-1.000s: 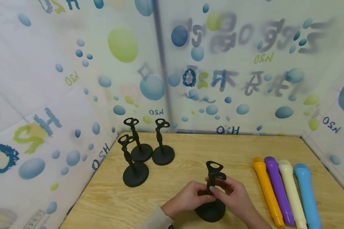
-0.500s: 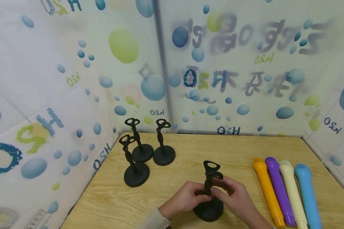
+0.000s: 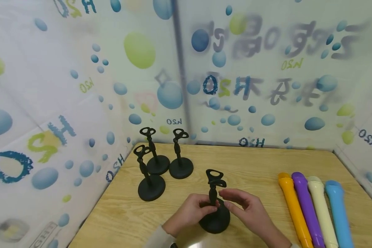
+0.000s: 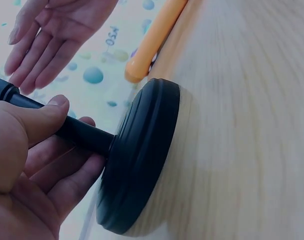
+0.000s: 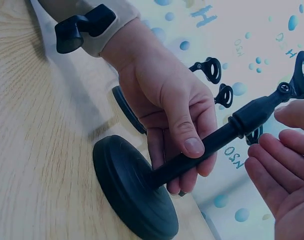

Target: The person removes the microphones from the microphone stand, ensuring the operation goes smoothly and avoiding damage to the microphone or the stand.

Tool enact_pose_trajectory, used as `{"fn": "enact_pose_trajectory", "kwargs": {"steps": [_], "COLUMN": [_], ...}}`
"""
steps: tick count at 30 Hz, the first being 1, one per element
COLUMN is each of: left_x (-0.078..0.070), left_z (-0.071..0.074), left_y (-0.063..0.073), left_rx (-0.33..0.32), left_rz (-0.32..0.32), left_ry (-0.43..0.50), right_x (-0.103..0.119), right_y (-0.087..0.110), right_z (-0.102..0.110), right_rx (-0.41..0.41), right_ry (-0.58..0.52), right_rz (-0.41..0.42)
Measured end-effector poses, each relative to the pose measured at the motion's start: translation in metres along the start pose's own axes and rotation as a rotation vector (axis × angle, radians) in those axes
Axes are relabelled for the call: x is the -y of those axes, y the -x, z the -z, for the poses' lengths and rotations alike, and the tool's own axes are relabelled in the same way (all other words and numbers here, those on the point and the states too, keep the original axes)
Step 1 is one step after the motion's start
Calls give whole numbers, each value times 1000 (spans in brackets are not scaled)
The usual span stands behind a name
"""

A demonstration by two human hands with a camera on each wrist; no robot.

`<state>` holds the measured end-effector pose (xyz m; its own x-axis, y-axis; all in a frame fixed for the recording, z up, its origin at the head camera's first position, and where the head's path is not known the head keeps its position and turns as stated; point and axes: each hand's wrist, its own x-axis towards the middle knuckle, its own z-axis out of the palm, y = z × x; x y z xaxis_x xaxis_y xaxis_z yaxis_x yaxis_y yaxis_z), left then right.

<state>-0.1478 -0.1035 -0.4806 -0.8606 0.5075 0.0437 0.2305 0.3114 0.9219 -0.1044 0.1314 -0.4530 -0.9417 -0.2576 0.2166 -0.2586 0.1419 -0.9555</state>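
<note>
A black desktop microphone stand (image 3: pixel 215 220) with a round base and a clip on top is at the front middle of the table. My left hand (image 3: pixel 189 212) grips its post just above the base; the thumb and fingers are around the post in the right wrist view, where the base (image 5: pixel 132 190) is close over the wood. My right hand (image 3: pixel 249 210) is just right of the post, fingers loosely bent and apart from it. In the left wrist view that right hand (image 4: pixel 62 40) shows its palm with nothing in it.
Three more black microphone stands (image 3: pixel 152 187) are grouped at the back left of the table (image 3: pixel 251 162). On the right lie several microphones in a row: orange (image 3: pixel 294 208), purple (image 3: pixel 308 208), cream (image 3: pixel 322 210) and blue (image 3: pixel 339 210). Patterned curtains (image 3: pixel 266 69) enclose the table.
The right hand has let go of the stand's post and moved slightly away from it. The left hand has moved a little left with the stand.
</note>
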Motion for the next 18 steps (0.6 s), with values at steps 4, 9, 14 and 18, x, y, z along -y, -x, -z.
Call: {"fn": "enact_pose_trajectory", "kwargs": {"steps": [4,9,14,18], "left_x": [5,11,13,16], "left_z": [9,21,34,41], "left_y": [3,7,11,12], "left_rx": [-42,-97,-156,-206], "left_rz": [-7,-16,5,22], "left_ry": [-46,-80,-122,-143], "right_x": [-1,-5,-7,-7], "right_y": [-4,-12,-18,-21], "right_z": [-4,-13,-21,-27], "right_rx": [19,51,97,104], "right_ry": [-11,-6,-13,-10], "right_rz": [18,52,27,17]}}
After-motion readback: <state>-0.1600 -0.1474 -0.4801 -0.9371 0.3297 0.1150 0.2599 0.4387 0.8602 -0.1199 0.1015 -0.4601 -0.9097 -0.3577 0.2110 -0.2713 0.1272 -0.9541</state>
